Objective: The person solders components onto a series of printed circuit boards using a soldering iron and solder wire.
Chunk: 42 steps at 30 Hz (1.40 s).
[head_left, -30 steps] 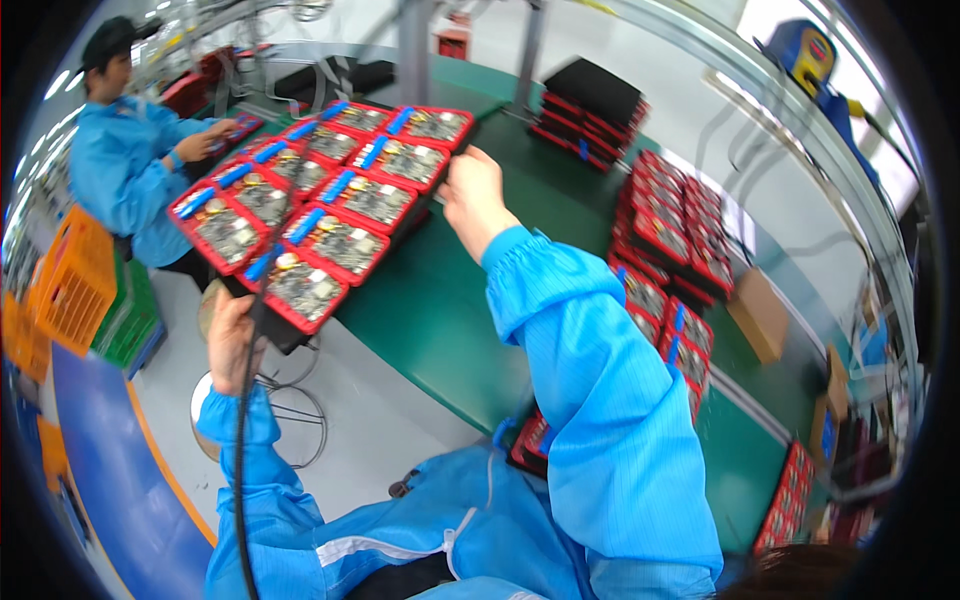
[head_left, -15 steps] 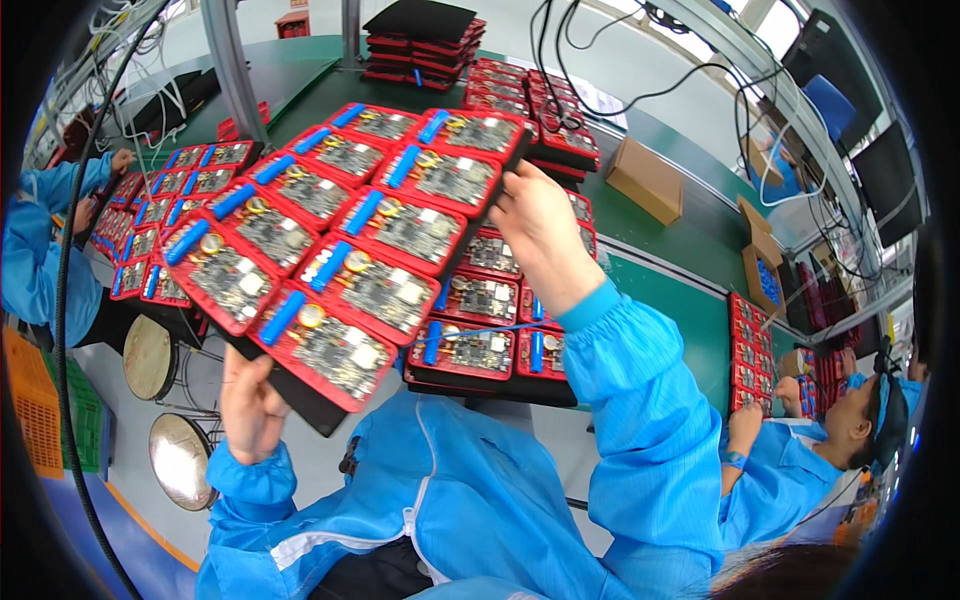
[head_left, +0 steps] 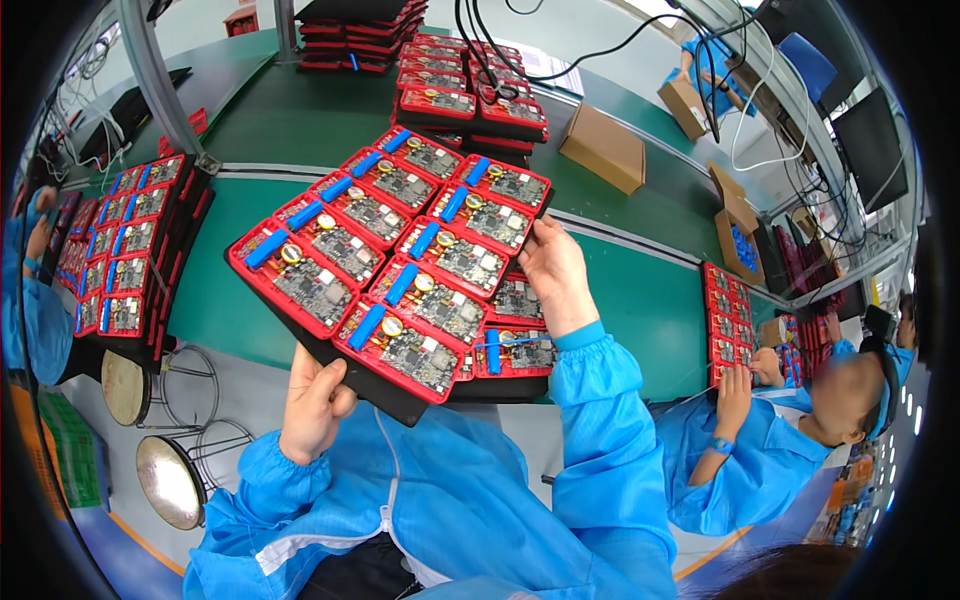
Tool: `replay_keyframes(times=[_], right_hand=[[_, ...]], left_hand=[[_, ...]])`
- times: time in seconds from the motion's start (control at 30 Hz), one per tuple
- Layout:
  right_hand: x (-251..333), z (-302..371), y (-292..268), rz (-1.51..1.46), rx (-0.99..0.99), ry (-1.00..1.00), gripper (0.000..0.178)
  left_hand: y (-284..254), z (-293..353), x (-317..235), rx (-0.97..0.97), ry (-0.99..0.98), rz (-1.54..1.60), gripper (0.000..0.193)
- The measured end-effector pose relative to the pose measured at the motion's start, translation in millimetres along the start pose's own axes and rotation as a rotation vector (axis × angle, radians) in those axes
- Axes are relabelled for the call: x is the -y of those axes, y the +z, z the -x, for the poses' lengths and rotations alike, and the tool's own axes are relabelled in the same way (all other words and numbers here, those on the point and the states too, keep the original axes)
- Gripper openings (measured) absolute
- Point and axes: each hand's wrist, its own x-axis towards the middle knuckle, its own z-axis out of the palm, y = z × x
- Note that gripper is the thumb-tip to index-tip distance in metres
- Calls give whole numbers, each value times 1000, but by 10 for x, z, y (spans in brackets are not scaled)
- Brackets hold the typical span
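Note:
Between my hands is a black tray (head_left: 392,400) bearing two rows of red cases with circuit boards (head_left: 415,355). Each case shows a blue cylindrical part and a small round yellowish part. My left hand (head_left: 315,402) pinches the tray's near left edge, thumb on top and fingers partly hidden below. At the right edge, my right hand (head_left: 557,272) grips it, with its fingertips partly behind the cases. The tray is tilted and held above the bench. Partly covered beneath it are more red-cased boards (head_left: 520,358) on the bench, crossed by a thin blue cord.
Stacks of similar trays stand at the left (head_left: 140,240) and far side (head_left: 470,100) of the green bench (head_left: 240,250). A cardboard box (head_left: 605,148) lies beyond my right hand. Black cables (head_left: 480,60) hang overhead. Co-workers sit left and right (head_left: 770,440); stools (head_left: 170,480) stand lower left.
The held tray has come down and to the right relative to the bench, covering more of the boards below. Both hands keep their grip. My view has shifted too.

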Motion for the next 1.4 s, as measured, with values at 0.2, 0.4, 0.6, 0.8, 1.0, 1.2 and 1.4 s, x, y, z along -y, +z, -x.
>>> replay_keyframes(times=[0.2,0.4,0.6,0.8,1.0,1.2,1.4], right_hand=[[-236,181,8,42,23,-359,59],[-329,1247,696,-9,154,-525,57],[-921,2437,1407,171,858,-547,32],[-1505,2786,1566,-212,1511,387,12],[-1643,2215,477,193,1465,393,23],[-957,2209,-786,440,765,313,24],[-410,1814,-1479,-138,269,-400,17]], left_hand=[[45,63,-88,-15,-42,-19,55],[125,115,-353,-71,-120,-29,53],[82,16,-492,-33,-200,-115,33],[64,2,-539,9,-270,-58,30],[104,33,-472,28,-404,16,26],[404,82,-127,122,-640,88,38],[639,92,305,278,-804,315,38]])
